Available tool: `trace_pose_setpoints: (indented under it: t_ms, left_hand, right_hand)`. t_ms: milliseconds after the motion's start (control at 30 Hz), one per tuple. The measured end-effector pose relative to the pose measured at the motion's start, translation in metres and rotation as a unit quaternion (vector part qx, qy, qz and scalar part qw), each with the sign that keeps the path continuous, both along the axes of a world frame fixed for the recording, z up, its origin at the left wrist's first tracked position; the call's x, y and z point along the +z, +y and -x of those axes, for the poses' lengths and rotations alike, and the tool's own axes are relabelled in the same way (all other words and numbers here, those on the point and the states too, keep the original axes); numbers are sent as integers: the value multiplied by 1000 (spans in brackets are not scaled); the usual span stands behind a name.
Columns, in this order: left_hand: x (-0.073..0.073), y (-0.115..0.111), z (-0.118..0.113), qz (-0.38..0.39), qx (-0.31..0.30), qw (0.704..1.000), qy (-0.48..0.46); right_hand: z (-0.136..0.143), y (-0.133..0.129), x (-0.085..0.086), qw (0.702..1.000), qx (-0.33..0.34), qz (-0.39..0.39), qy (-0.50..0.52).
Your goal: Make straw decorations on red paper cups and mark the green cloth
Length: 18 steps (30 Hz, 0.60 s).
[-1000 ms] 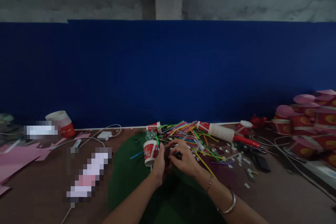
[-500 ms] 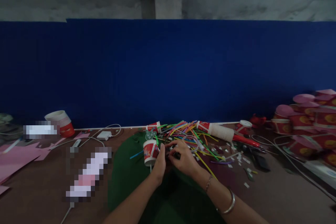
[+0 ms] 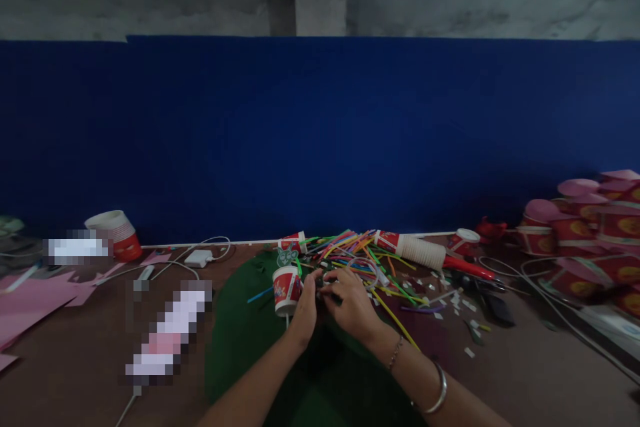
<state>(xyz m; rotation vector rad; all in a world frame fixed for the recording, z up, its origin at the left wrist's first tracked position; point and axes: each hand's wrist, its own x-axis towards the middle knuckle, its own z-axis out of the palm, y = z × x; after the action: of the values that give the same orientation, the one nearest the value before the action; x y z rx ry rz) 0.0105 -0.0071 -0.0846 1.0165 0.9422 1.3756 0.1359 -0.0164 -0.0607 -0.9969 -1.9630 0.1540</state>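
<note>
My left hand (image 3: 306,305) and my right hand (image 3: 349,299) meet over the green cloth (image 3: 235,347), fingertips close together. Both are closed around something small and dark that I cannot make out, mostly hidden by the fingers. Just left of my left hand is a red-and-white paper cup (image 3: 287,289), with a green rabbit-shaped piece (image 3: 287,256) above its rim and a white stick below. Beyond my hands lies a heap of coloured pipe cleaners or thin sticks (image 3: 350,248).
A stack of paper cups (image 3: 423,251) lies on its side behind the heap. White scraps (image 3: 456,301) and pliers (image 3: 474,332) are scattered to the right. Red cups with pink tops (image 3: 580,227) pile up at far right. Pink paper (image 3: 40,300), a charger (image 3: 199,258) and cables lie left.
My right-hand fingers have shifted slightly toward my left hand and curled a little differently. The cup and the other things on the table stay where they were.
</note>
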Motion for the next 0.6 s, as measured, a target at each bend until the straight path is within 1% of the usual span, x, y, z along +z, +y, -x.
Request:
trace_pose_setpoints:
  t_ms: [133, 200, 333, 467, 533, 600]
  left_hand:
    - [3, -2, -1, 22, -24, 999, -28]
    - [5, -4, 0, 19, -28, 999, -10]
    - [11, -8, 2, 10, -29, 993, 112]
    - [18, -9, 3, -78, 6, 970, 228]
    - [21, -10, 4, -107, 28, 958, 266]
    - [22, -10, 5, -114, 48, 950, 286]
  right_hand:
    - [0, 2, 1, 999, 18, 27, 42]
    - [-1, 4, 2, 995, 17, 44, 83]
    - [-4, 9, 5, 987, -19, 57, 146]
    - [-6, 12, 6, 983, -26, 76, 168]
    - [-7, 14, 5, 975, -14, 121, 186]
    - [-7, 15, 4, 953, 5, 204, 226]
